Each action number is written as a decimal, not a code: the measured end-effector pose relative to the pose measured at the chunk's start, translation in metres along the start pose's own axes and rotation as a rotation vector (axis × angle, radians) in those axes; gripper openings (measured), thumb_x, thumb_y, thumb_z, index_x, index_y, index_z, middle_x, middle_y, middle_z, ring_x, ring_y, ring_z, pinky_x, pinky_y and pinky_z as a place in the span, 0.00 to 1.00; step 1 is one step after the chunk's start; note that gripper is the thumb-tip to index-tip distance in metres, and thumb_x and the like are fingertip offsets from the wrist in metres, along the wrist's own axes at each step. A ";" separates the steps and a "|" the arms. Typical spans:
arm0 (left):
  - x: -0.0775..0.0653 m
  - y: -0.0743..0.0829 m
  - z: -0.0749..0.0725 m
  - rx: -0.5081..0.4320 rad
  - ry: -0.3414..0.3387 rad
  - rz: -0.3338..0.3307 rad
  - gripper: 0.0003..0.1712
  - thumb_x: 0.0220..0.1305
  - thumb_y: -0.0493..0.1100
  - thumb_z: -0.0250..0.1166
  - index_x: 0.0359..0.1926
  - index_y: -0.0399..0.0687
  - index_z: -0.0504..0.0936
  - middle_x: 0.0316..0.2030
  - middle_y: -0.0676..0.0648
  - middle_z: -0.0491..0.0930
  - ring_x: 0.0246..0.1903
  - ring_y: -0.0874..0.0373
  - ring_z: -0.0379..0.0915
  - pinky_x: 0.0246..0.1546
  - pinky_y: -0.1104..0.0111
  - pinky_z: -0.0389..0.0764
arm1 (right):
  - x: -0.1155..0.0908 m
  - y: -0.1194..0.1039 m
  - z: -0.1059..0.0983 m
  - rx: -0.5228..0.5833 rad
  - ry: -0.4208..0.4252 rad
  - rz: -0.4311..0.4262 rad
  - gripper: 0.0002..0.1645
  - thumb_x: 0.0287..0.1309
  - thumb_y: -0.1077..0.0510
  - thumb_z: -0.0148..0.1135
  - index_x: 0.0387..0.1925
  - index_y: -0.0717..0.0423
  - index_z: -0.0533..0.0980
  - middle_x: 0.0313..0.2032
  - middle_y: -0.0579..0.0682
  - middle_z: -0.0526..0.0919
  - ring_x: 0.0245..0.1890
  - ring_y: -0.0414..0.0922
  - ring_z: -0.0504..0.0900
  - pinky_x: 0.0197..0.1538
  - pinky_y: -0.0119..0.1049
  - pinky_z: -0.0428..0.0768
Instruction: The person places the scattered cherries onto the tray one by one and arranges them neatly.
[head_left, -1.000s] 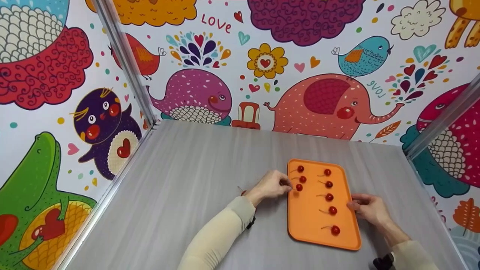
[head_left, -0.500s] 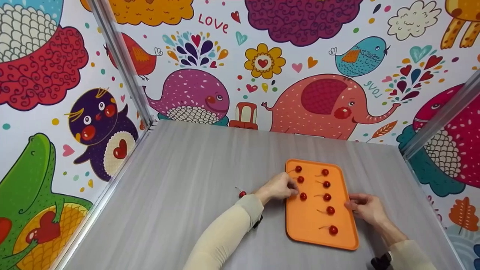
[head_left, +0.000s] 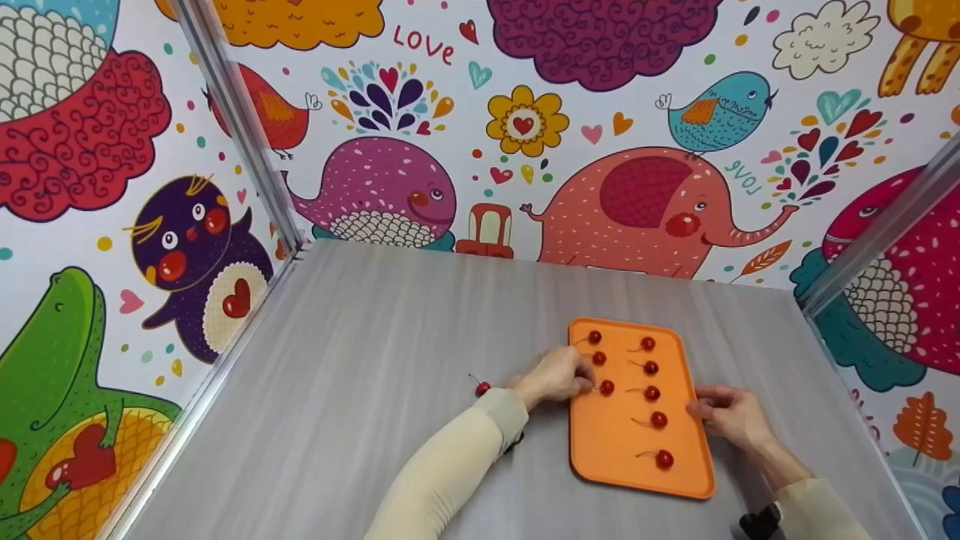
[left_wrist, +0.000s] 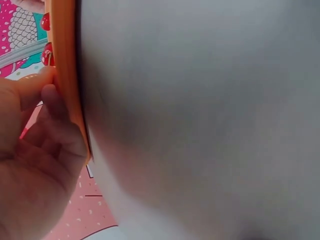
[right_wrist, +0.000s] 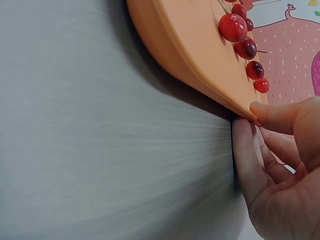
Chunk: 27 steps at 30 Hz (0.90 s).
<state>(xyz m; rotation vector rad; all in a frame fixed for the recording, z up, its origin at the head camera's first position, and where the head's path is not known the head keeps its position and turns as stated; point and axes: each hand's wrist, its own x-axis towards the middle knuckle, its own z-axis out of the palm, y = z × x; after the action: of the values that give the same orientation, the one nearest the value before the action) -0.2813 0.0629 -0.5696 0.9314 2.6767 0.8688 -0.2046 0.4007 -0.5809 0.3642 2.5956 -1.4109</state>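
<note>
An orange tray bears two columns of red cherries with thin stems. My left hand reaches over its left rim and pinches the stem of a cherry, the nearest of the left column. In the left wrist view, thumb and forefinger meet on that stem beside the cherry. At the opposite rim, my right hand grips the tray, its thumb on top of the edge and its fingers against the underside in the right wrist view. Whether the pinched cherry touches the tray is hard to tell.
Another cherry lies on the grey table, just left of my left wrist. Metal posts and printed cartoon walls enclose the table at the back and sides. Several cherries form the right column, including a near one.
My left hand has carried the cherry in from above the left rim, down and slightly toward the near end, then shifted it a little away from me. The right hand stays on the rim.
</note>
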 end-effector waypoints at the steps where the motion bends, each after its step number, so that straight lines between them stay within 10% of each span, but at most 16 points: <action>1: 0.000 -0.001 0.000 0.025 0.000 0.002 0.07 0.76 0.42 0.73 0.42 0.55 0.97 0.43 0.56 0.96 0.38 0.65 0.83 0.42 0.75 0.81 | 0.000 0.000 0.000 0.000 0.001 0.002 0.34 0.75 0.59 0.72 0.71 0.78 0.75 0.42 0.48 0.88 0.38 0.36 0.87 0.42 0.30 0.91; 27: -0.001 -0.005 -0.005 0.127 0.027 -0.013 0.07 0.74 0.43 0.74 0.44 0.60 0.97 0.46 0.59 0.95 0.42 0.63 0.86 0.45 0.72 0.85 | 0.002 0.002 0.000 0.007 0.002 0.006 0.34 0.76 0.58 0.72 0.72 0.76 0.76 0.43 0.48 0.89 0.38 0.36 0.88 0.42 0.32 0.91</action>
<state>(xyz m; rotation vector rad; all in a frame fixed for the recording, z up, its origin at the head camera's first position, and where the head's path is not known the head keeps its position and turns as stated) -0.2846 0.0568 -0.5684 0.9337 2.7859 0.7203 -0.2057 0.4016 -0.5832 0.3739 2.5899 -1.4190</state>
